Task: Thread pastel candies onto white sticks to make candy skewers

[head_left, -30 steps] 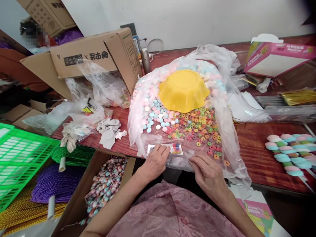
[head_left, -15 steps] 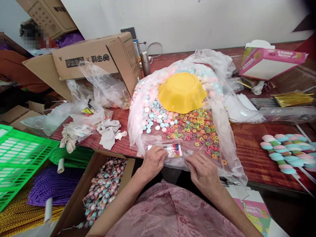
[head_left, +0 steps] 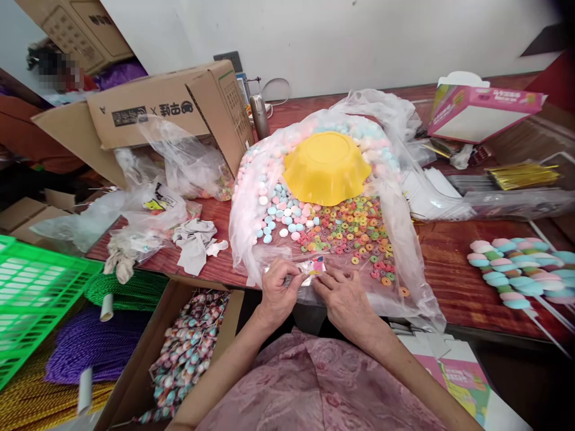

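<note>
At the front edge of the table, between my hands, is a small white packet (head_left: 313, 266) with a colourful print. My left hand (head_left: 279, 293) pinches its left end, thumb against the fingertips. My right hand (head_left: 348, 299) has its fingers bent together at the packet's right end. Just beyond them, on clear plastic sheeting (head_left: 406, 239), lie pink, white and blue marshmallows (head_left: 287, 215) and small ring-shaped candies (head_left: 359, 230). An upturned yellow bowl (head_left: 327, 167) rests on the heap behind.
Marshmallow skewers (head_left: 525, 269) lie at right, by a pink box (head_left: 487, 111). A large carton (head_left: 166, 108) and a crumpled cloth (head_left: 195, 242) occupy the left. Below stand a box of wrapped sweets (head_left: 193, 341) and a green basket (head_left: 40, 305). Another person sits at far left.
My right hand has moved left to the packet's right end. The packet, flat and wider before, now looks crumpled or folded between both hands. The view has shifted slightly.
</note>
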`<state>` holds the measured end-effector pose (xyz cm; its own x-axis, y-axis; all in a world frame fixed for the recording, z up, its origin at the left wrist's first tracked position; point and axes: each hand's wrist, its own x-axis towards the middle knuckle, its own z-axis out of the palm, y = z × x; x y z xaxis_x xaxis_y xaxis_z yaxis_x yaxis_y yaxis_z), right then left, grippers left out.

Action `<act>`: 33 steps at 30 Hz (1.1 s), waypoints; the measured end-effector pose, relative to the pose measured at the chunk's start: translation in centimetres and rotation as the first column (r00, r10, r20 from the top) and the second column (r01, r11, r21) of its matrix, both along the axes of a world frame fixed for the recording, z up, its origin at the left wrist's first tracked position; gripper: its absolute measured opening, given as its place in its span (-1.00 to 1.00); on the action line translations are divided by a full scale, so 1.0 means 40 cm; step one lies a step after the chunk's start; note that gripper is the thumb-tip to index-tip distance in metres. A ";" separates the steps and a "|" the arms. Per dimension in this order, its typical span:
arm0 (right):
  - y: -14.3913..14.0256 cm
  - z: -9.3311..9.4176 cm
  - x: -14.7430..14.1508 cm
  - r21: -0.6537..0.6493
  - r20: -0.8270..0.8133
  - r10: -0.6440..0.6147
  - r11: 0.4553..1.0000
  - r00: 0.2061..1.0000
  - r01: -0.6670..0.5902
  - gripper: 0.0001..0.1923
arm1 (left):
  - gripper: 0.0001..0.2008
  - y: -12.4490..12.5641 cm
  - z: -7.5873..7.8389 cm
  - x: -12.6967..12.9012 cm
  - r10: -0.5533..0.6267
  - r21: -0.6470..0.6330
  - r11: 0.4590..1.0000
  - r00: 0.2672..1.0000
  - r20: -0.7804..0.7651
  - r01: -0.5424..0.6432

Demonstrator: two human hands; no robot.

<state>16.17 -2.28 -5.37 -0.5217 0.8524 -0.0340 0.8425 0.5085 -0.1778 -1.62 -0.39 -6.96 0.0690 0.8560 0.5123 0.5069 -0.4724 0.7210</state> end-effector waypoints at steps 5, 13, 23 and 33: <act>0.000 0.012 -0.002 -0.012 0.020 0.000 1.000 1.000 0.000 -0.63 | -0.87 0.015 -0.021 -0.009 -0.081 -0.071 0.996 0.944 -0.321 0.061; 0.004 0.023 -0.008 -0.032 0.047 0.008 0.999 0.999 -0.006 -0.61 | -0.82 0.013 0.001 -0.013 -0.119 -0.210 0.974 0.982 -0.149 0.086; -0.040 0.022 0.047 0.251 -0.364 0.033 0.966 0.931 0.064 -0.74 | -0.81 0.017 0.024 0.011 -0.007 -0.262 0.964 0.991 0.136 0.042; -0.021 0.075 0.060 0.292 -0.491 -0.145 0.902 0.859 0.318 -0.76 | -0.86 0.015 0.032 0.017 -0.209 -0.099 0.974 0.975 -0.069 0.202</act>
